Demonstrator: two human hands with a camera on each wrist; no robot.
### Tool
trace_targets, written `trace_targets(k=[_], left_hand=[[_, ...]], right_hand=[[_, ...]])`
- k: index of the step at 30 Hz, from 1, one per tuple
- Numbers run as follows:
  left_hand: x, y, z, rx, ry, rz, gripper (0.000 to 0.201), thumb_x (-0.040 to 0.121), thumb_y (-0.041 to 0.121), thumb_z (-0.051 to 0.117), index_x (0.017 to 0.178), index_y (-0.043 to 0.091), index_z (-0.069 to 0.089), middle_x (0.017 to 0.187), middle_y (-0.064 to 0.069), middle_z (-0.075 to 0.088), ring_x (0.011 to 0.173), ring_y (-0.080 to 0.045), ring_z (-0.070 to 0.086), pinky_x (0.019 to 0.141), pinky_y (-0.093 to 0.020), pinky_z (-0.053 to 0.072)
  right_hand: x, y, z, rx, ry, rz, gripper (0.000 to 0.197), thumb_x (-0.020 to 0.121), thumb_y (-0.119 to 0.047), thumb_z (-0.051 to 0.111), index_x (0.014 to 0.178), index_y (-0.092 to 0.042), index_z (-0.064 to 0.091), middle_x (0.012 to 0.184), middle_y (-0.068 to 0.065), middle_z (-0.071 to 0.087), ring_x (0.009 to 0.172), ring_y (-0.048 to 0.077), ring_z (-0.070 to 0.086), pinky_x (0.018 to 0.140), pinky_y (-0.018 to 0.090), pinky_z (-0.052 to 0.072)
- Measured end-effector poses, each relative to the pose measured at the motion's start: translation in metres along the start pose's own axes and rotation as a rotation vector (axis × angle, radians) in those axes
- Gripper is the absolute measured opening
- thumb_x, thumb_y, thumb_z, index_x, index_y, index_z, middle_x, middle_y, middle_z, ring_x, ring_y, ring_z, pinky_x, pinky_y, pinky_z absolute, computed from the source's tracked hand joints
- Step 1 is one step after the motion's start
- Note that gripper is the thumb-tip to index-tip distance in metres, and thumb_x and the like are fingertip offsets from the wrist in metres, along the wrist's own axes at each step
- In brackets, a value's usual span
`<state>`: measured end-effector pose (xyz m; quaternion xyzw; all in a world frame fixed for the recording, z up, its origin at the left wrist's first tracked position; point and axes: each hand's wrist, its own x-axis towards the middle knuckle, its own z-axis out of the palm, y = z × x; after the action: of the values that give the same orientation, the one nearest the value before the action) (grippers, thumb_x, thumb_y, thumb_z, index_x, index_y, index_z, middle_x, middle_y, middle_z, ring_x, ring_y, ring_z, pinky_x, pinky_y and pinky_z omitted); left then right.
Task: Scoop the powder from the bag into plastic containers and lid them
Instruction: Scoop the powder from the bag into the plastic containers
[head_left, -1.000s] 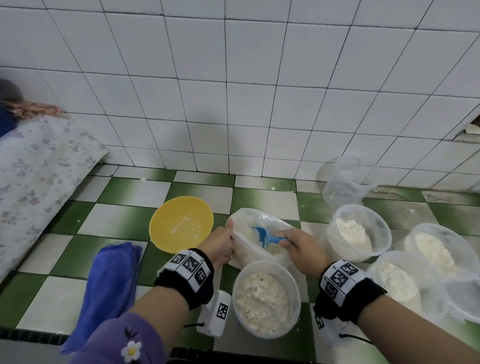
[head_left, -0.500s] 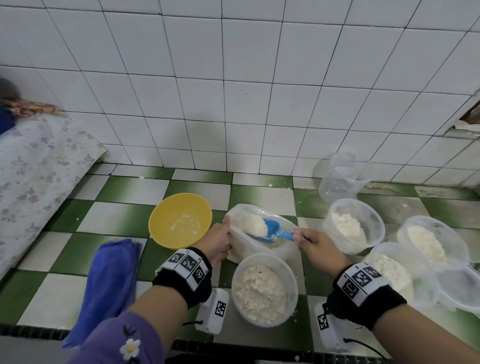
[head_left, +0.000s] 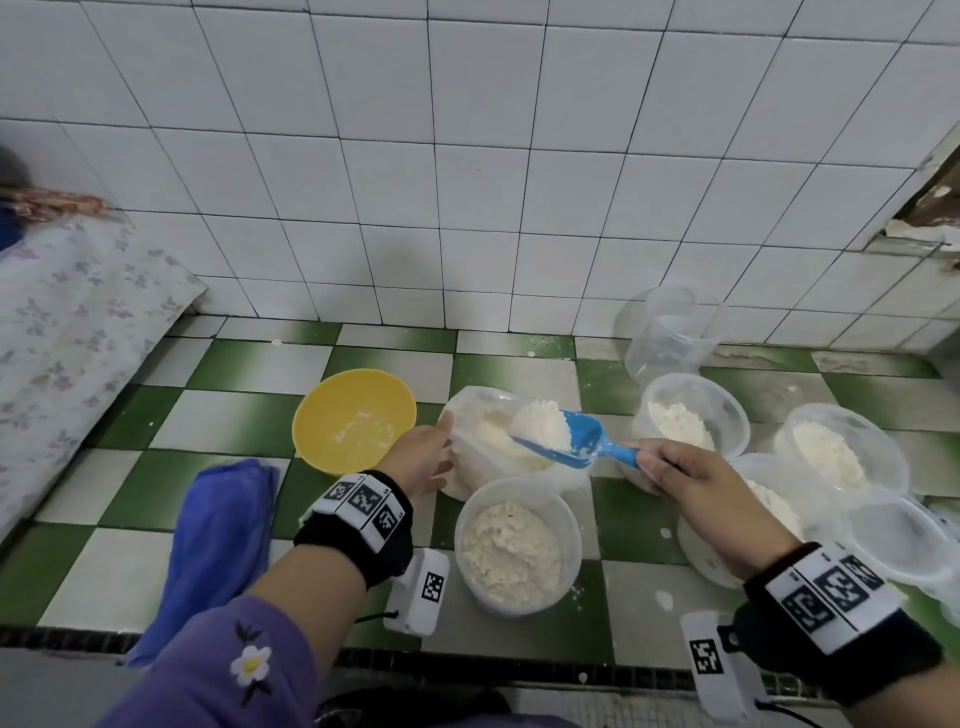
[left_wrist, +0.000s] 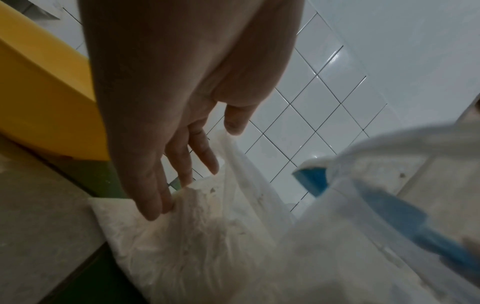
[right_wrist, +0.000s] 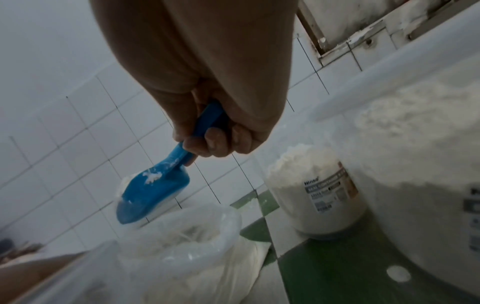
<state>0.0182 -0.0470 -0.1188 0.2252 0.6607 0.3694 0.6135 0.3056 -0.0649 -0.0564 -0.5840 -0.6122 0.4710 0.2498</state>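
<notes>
A clear plastic bag (head_left: 483, 447) of white powder stands open on the green-and-white tiled floor. My left hand (head_left: 421, 457) holds its left rim, thumb at the edge and fingers (left_wrist: 168, 164) along the outside of the bag (left_wrist: 207, 236). My right hand (head_left: 691, 478) grips the handle of a blue scoop (head_left: 571, 441), which hangs heaped with powder just above the bag's mouth. The right wrist view shows the fingers (right_wrist: 215, 144) curled round the scoop (right_wrist: 153, 195) over the bag (right_wrist: 182, 246). A round plastic container (head_left: 514, 551), nearly full of powder and unlidded, stands just in front of the bag.
A yellow bowl (head_left: 353, 415) sits left of the bag, a blue cloth (head_left: 218, 545) nearer me. To the right stand powder-filled tubs (head_left: 691, 421) (head_left: 836, 452), empty clear tubs (head_left: 670, 332) by the tiled wall and another (head_left: 898, 540). A floral covering (head_left: 67, 338) borders the left.
The scoop has come up out of the bag, now heaped with powder, and my right hand has drawn back to the right. My left hand stays on the bag's rim.
</notes>
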Motion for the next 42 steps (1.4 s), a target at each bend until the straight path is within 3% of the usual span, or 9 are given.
trace_targets(k=[5, 9, 12, 15, 18, 21, 25, 33, 42], left_hand=[[-0.005, 0.001, -0.001, -0.02, 0.017, -0.006, 0.048, 0.097, 0.049, 0.044, 0.123, 0.01, 0.057, 0.114, -0.001, 0.063, 0.099, -0.023, 0.057, 0.081, -0.033, 0.046], [-0.009, 0.002, 0.0, -0.032, 0.017, -0.011, 0.045, 0.098, 0.046, 0.045, 0.122, 0.011, 0.058, 0.114, 0.0, 0.061, 0.101, -0.022, 0.057, 0.08, -0.033, 0.045], [-0.013, 0.002, 0.0, -0.03, 0.024, -0.012, 0.044, 0.098, 0.047, 0.046, 0.121, 0.012, 0.058, 0.115, 0.001, 0.06, 0.101, -0.022, 0.057, 0.077, -0.031, 0.045], [-0.016, 0.002, 0.0, -0.026, 0.028, -0.016, 0.044, 0.098, 0.047, 0.045, 0.122, 0.013, 0.057, 0.118, 0.001, 0.06, 0.102, -0.021, 0.057, 0.078, -0.032, 0.046], [-0.019, 0.003, 0.001, -0.013, 0.036, -0.018, 0.045, 0.098, 0.046, 0.045, 0.126, 0.012, 0.055, 0.127, 0.0, 0.059, 0.107, -0.022, 0.056, 0.084, -0.034, 0.045], [-0.021, 0.003, 0.002, -0.009, 0.033, -0.016, 0.046, 0.098, 0.046, 0.044, 0.128, 0.012, 0.054, 0.13, -0.001, 0.058, 0.111, -0.023, 0.056, 0.089, -0.036, 0.046], [-0.023, 0.003, 0.001, -0.004, 0.033, -0.012, 0.046, 0.098, 0.045, 0.044, 0.13, 0.012, 0.053, 0.132, -0.001, 0.057, 0.116, -0.024, 0.054, 0.101, -0.041, 0.044], [-0.026, 0.004, -0.001, 0.02, 0.034, -0.017, 0.045, 0.098, 0.045, 0.045, 0.13, 0.013, 0.052, 0.132, 0.0, 0.056, 0.121, -0.026, 0.052, 0.104, -0.042, 0.043], [-0.028, 0.005, -0.002, 0.036, 0.033, -0.018, 0.041, 0.098, 0.045, 0.047, 0.125, 0.015, 0.053, 0.13, 0.001, 0.057, 0.118, -0.025, 0.053, 0.099, -0.04, 0.046]], right_hand=[[-0.027, -0.023, -0.019, -0.04, -0.093, -0.095, 0.024, 0.097, -0.017, 0.049, 0.1, -0.026, 0.07, 0.065, -0.019, 0.061, 0.068, -0.009, 0.052, 0.07, 0.015, 0.037], [-0.035, -0.028, -0.024, -0.209, -0.176, -0.193, 0.024, 0.095, -0.021, 0.052, 0.105, -0.035, 0.07, 0.087, -0.002, 0.069, 0.078, 0.007, 0.058, 0.073, 0.016, 0.043], [-0.04, -0.026, -0.014, -0.329, -0.187, -0.329, 0.027, 0.095, -0.018, 0.053, 0.107, -0.038, 0.068, 0.096, -0.02, 0.067, 0.09, -0.001, 0.059, 0.076, 0.01, 0.042], [-0.046, -0.025, 0.001, -0.627, -0.099, -0.59, 0.029, 0.09, -0.017, 0.052, 0.111, -0.028, 0.068, 0.095, -0.018, 0.065, 0.088, 0.0, 0.056, 0.08, 0.013, 0.044], [-0.051, -0.023, 0.012, -0.891, -0.013, -0.834, 0.045, 0.073, 0.005, 0.06, 0.112, -0.014, 0.067, 0.089, -0.005, 0.063, 0.081, 0.011, 0.052, 0.074, 0.02, 0.036], [-0.054, -0.024, 0.018, -0.989, 0.045, -0.973, 0.047, 0.077, 0.003, 0.04, 0.115, -0.009, 0.066, 0.086, -0.001, 0.059, 0.076, 0.015, 0.044, 0.067, 0.026, 0.032], [-0.058, -0.025, 0.017, -1.005, 0.081, -1.015, 0.049, 0.081, 0.003, 0.032, 0.114, -0.006, 0.067, 0.089, 0.001, 0.06, 0.077, 0.015, 0.043, 0.068, 0.025, 0.03], [-0.057, -0.021, 0.034, -0.972, 0.069, -1.069, 0.039, 0.092, -0.001, 0.03, 0.114, -0.006, 0.061, 0.088, 0.002, 0.06, 0.074, 0.019, 0.049, 0.062, 0.031, 0.043], [-0.075, -0.043, 0.024, -1.083, -0.063, -1.054, 0.033, 0.087, -0.005, 0.038, 0.095, -0.016, 0.069, 0.085, -0.006, 0.057, 0.074, 0.016, 0.048, 0.07, 0.025, 0.029]])
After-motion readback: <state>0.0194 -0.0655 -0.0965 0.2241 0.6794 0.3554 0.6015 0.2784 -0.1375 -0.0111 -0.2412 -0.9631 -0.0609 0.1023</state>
